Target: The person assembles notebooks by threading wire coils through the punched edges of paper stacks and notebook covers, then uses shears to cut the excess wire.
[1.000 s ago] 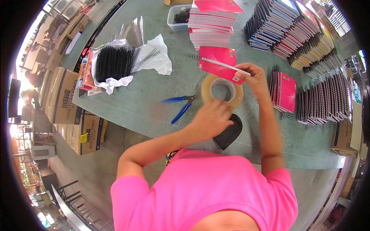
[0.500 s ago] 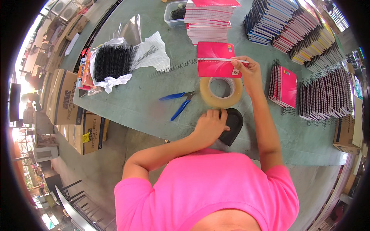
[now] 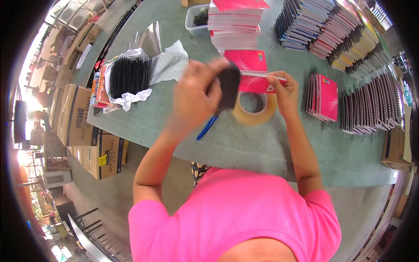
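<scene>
My left hand [image 3: 194, 96], smeared by motion, is raised over the table and closed on a black arch-shaped pad [image 3: 229, 85]. The pad hides the left part of a small red notebook [image 3: 246, 61]. My right hand [image 3: 284, 91] pinches that notebook at its right end, along its white page edge. Just below the notebook lies a large roll of clear tape [image 3: 269, 114]. Cutting pliers with blue handles [image 3: 207, 128] lie under my left hand, partly covered. Any wire coil at the notebook's left end is hidden behind my left hand.
Black wire coils [image 3: 128, 76] lie on white paper at the left. A tall stack of notebooks [image 3: 235, 26] stands beyond my hands, beside a plastic tub [image 3: 196, 29]. Coil-bound red notebooks [image 3: 325, 98] and several more rows fill the right. Cartons [image 3: 78, 115] stand left of the table.
My left hand has lifted the black pad off the table's near edge and carried it up and left, toward the notebook's left end. My right hand has shifted slightly, still gripping the notebook.
</scene>
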`<action>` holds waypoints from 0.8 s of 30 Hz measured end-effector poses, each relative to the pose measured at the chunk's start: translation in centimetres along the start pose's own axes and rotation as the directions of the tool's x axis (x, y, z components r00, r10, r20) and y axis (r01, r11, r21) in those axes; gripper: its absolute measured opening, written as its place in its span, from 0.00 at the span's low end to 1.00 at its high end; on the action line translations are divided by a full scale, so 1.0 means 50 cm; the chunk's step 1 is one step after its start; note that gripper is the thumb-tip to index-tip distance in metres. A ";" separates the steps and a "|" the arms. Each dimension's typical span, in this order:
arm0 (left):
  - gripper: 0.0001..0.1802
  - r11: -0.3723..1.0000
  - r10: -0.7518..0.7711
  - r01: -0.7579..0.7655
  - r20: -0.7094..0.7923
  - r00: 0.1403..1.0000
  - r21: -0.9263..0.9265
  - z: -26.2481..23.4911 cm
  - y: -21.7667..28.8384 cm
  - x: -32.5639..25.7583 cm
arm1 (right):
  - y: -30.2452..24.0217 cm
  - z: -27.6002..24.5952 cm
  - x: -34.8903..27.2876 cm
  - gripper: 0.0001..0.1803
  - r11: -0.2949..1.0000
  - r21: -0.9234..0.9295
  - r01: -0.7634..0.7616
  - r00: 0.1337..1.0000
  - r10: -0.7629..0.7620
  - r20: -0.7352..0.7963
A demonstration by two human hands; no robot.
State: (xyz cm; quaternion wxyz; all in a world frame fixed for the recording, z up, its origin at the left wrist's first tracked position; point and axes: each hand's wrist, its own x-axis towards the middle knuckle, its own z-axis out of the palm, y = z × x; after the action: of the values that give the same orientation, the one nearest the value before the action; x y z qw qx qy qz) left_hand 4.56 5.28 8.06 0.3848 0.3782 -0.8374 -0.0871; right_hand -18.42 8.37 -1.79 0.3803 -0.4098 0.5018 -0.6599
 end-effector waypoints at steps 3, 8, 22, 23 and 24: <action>0.16 1.000 -0.028 0.028 -0.107 0.994 0.001 0.017 -0.013 0.006 | 0.021 -0.002 -0.019 0.09 1.000 -0.006 -0.013 1.000 0.013 -0.008; 0.14 0.995 0.095 -0.090 -0.147 0.985 0.037 0.013 0.008 0.017 | 0.016 0.004 -0.031 0.09 0.999 0.009 0.051 0.999 -0.051 -0.018; 0.17 0.947 -0.036 0.150 0.368 0.929 -0.286 0.030 0.031 -0.029 | 0.013 -0.006 -0.025 0.09 0.992 -0.094 0.089 0.993 -0.096 -0.070; 0.17 0.940 0.016 0.125 0.408 0.913 -0.318 0.040 0.035 -0.054 | 0.002 -0.015 -0.026 0.08 0.972 -0.201 0.119 0.993 -0.120 0.006; 0.17 0.934 0.065 0.099 0.436 0.898 -0.343 0.057 0.032 -0.087 | -0.030 -0.014 -0.015 0.08 0.941 -0.295 0.165 0.985 -0.143 0.094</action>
State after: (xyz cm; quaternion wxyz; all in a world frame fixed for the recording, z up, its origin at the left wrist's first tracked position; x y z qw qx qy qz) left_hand 3.44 9.01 4.26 0.2468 0.2800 -0.8694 -0.3239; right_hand -18.94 9.64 -0.54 0.2780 -0.5246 0.5492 -0.5882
